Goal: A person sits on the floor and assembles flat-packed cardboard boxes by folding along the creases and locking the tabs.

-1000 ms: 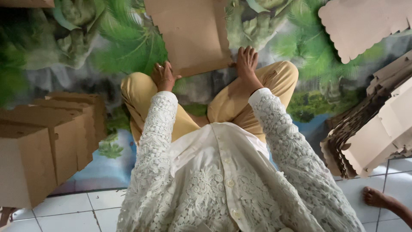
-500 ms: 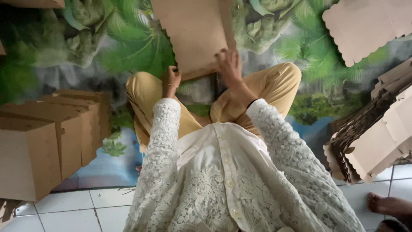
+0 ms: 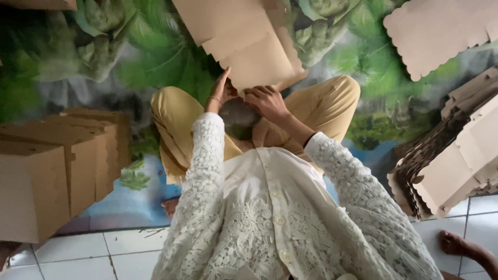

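Over the lap, both hands' fingers pinch a flat cardboard sheet (image 3: 244, 41): left hand (image 3: 220, 93) lightly, right hand (image 3: 267, 101) curled; it could buckle or slip.

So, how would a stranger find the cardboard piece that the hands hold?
Start at the green leafy mat, then find the yellow trousers of the seated person. Above the knees lies the flat cardboard sheet, touched by the left hand and right hand; unlike the stacked sheets, it lies alone.
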